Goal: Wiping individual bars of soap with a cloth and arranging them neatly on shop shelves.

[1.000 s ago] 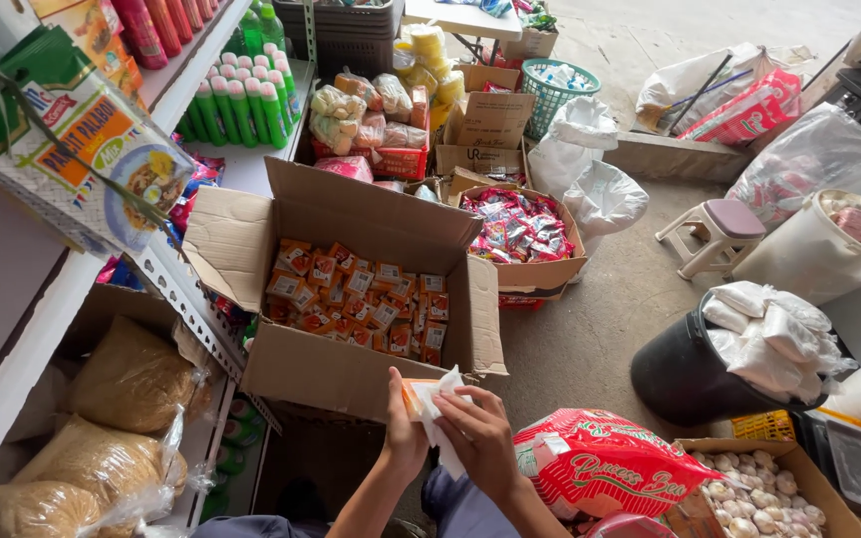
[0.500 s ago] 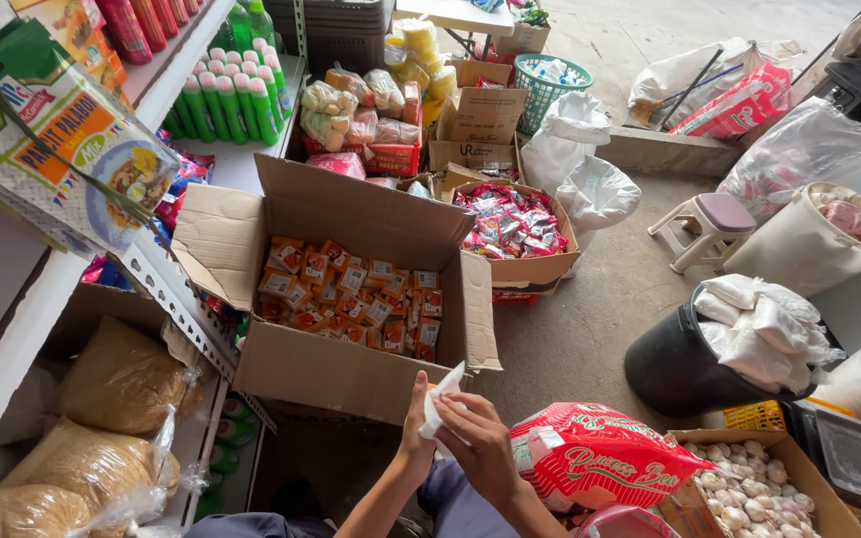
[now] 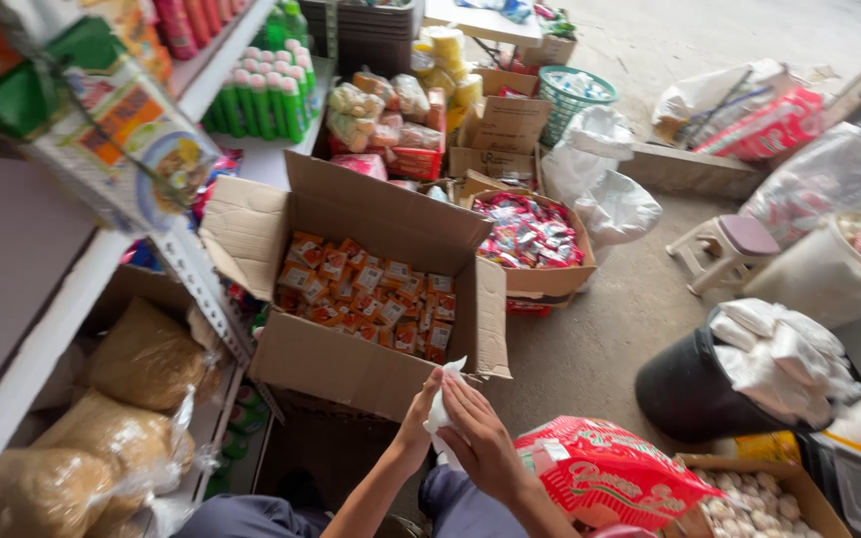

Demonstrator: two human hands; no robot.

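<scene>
Both hands meet low in the near middle of the view, pressed around a small white piece of paper or plastic wrap [image 3: 443, 413]. The left hand [image 3: 421, 418] is clenched on its left edge, and the right hand [image 3: 482, 445] lies flat over its right side with fingers closed on it, so the wrap is pinched between the two palms, held up just near the open cardboard box [image 3: 351, 364]. That box sits on the floor just beyond the hands, flaps spread, with a layer of small orange packets [image 3: 371, 294] covering its bottom. As far as the view shows, the box is opened and its packets look undisturbed; the wrap is in hand and not yet set down anywhere. A red printed bag [image 3: 605, 478] lies just right of the right hand, on the person's lap. Farther off stands a second carton of red sweets [image 3: 525, 231], to the left a shelf [image 3: 82, 299] over bagged grain [image 3: 142, 359], and to the right a black bin [image 3: 695, 384] topped with white sacks.
</scene>
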